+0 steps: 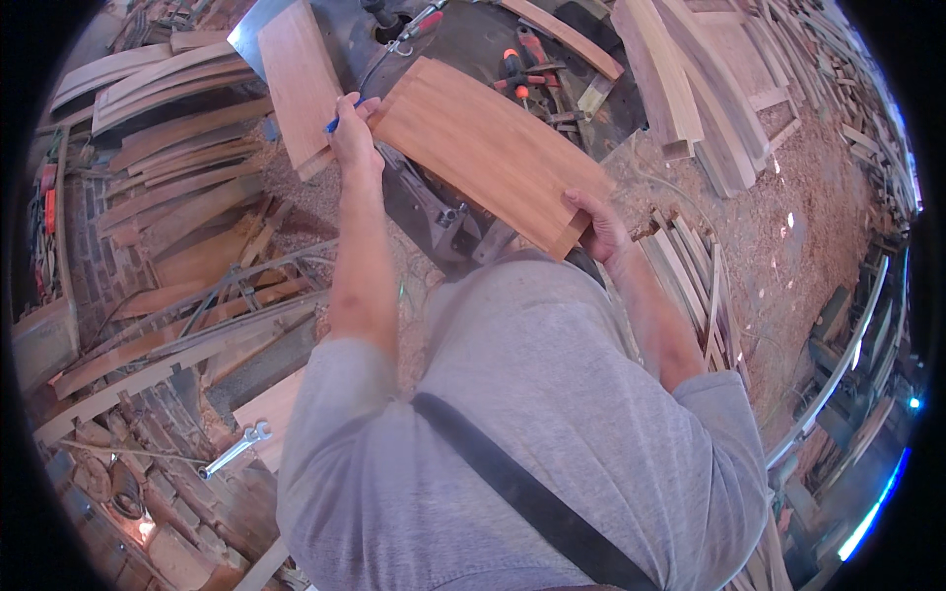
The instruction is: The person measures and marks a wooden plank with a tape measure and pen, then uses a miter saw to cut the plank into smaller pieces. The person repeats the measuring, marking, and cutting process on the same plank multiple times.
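A reddish-brown wooden board (483, 138) lies slantwise in front of me, over the dark machine table. Steps at its ends suggest a second piece under it. My right hand (601, 225) grips its near right corner, thumb on top and the other fingers out of sight below. At the board's left end, my left hand (355, 143) is closed around a slim blue pen-like thing (333, 125). Its fingertips reach to the board's edge; I cannot tell if they press on it. Another flat board (299, 84) lies just left of that hand.
Red-and-black hand tools (514, 74) lie on the machine table (448, 39) beyond the board. Stacks of curved wood pieces stand left (177, 79) and right (670, 79). Wood shavings (788, 227) cover the floor. A wrench (236, 448) lies at lower left.
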Demonstrator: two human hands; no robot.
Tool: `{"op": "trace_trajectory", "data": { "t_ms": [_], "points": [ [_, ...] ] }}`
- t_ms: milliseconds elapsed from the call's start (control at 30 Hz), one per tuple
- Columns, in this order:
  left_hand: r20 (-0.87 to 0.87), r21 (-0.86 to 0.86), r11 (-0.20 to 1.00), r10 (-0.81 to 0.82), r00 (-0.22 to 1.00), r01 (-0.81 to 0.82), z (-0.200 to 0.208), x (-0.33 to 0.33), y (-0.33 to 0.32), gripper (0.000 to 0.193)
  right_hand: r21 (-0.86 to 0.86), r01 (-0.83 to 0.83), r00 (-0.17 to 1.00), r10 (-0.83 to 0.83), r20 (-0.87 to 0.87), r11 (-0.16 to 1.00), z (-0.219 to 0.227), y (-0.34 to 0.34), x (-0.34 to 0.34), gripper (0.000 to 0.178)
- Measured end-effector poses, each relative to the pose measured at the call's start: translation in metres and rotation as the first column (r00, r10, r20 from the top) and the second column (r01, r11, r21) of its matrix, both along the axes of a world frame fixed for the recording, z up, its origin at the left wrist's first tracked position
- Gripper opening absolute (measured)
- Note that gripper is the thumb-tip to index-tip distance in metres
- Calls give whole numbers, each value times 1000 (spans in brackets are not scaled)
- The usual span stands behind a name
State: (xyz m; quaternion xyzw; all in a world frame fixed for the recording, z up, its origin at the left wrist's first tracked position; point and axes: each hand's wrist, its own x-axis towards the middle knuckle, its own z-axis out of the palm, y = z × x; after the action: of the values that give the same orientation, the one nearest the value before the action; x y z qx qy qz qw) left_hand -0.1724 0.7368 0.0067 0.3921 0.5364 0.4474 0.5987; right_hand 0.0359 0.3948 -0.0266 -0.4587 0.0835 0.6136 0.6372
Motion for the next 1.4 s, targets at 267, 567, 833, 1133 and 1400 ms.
{"op": "trace_trajectory", "data": {
  "t_ms": [267, 567, 833, 1133, 1400],
  "points": [
    [-19, 13, 1000, -12, 1000, 12, -15, -10, -2, 45, -43, 45, 999, -45, -8, 998, -2, 3, -10, 66],
    [26, 39, 999, -28, 999, 27, -23, -15, -3, 41, -37, 32, 999, -31, 29, 999, 1, 3, -12, 66],
    [-11, 19, 1000, -1, 1000, 1, -16, -14, -5, 37, -53, 49, 999, -48, 26, 997, 1, 3, -15, 67],
    [25, -12, 997, -73, 997, 73, -27, -21, 10, 47, -28, 27, 1000, -27, 13, 999, -21, -19, -10, 65],
    [-72, -35, 988, -150, 986, 147, -33, -21, 25, 45, 49, -197, 891, 158, 426, 979, 52, -6, -25, 65]
  ]
}}
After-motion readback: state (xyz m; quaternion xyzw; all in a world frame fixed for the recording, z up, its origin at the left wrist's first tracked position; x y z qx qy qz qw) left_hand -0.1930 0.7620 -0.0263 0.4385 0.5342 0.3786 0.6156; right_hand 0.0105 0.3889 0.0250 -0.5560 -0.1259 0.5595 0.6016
